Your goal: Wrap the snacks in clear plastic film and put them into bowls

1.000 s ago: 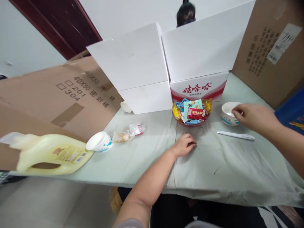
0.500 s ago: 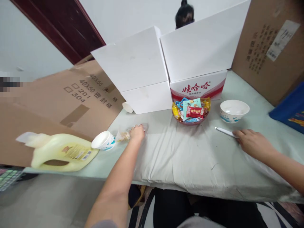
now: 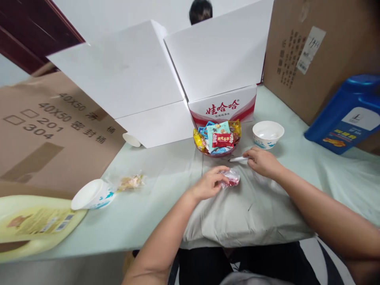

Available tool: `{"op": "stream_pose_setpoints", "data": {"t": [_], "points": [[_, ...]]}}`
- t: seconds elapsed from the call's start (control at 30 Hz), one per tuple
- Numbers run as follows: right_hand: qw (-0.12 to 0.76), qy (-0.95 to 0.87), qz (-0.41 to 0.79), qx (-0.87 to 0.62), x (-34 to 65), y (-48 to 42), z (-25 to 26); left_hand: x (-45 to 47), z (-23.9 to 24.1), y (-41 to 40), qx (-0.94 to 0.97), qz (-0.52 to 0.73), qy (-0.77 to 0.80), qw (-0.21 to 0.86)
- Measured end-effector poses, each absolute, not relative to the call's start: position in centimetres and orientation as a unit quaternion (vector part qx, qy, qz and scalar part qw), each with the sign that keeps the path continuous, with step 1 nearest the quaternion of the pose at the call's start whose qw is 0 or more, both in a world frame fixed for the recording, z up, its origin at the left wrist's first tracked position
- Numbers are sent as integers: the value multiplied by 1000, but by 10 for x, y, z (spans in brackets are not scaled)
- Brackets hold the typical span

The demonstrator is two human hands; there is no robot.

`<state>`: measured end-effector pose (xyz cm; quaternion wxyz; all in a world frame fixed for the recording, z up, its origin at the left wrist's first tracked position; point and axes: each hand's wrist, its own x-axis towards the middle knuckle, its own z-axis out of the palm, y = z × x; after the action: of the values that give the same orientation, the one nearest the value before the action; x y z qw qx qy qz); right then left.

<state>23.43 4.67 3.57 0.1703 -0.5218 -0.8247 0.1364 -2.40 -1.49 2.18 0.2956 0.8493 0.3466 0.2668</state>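
Note:
My left hand (image 3: 209,183) pinches a small clear wrapped sweet with red inside (image 3: 231,178), held just above the pale cloth in front of me. My right hand (image 3: 261,162) rests on the cloth with its fingers closed over a white pen (image 3: 237,159). Right behind both hands stands a dark red bowl of wrapped snacks (image 3: 219,137). A white paper bowl (image 3: 267,134) stands to the right of it. Another clear wrapped snack (image 3: 130,182) lies on the table to my left, beside a tipped white paper bowl (image 3: 92,194).
A white carton with red print (image 3: 223,109) and open white flaps stands behind the snack bowl. A yellow jug (image 3: 28,227) lies at the near left, a blue jug (image 3: 350,114) at the right. Brown cardboard walls both sides. A person's head (image 3: 200,10) shows beyond the carton.
My left hand reached left to the wrapped snacks, took a clear red sweet and brought it to the middle. My right hand left the white bowl and closed on the pen.

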Motion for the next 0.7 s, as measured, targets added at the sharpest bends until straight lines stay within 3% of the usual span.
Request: {"op": "stream_pose_setpoints", "data": {"t": [0.2,0.37,0.57,0.7], "points": [[349,-832,257,-348,246,37,26,-36,8,-15,812,332,365,313],[258,-896,269,-243,251,33,42,-40,3,-11,797,298,401,339],[198,-878,179,-397,290,54,45,-38,0,-14,793,292,411,341],[247,-876,151,-386,269,47,33,-32,1,-18,795,303,400,340]]}}
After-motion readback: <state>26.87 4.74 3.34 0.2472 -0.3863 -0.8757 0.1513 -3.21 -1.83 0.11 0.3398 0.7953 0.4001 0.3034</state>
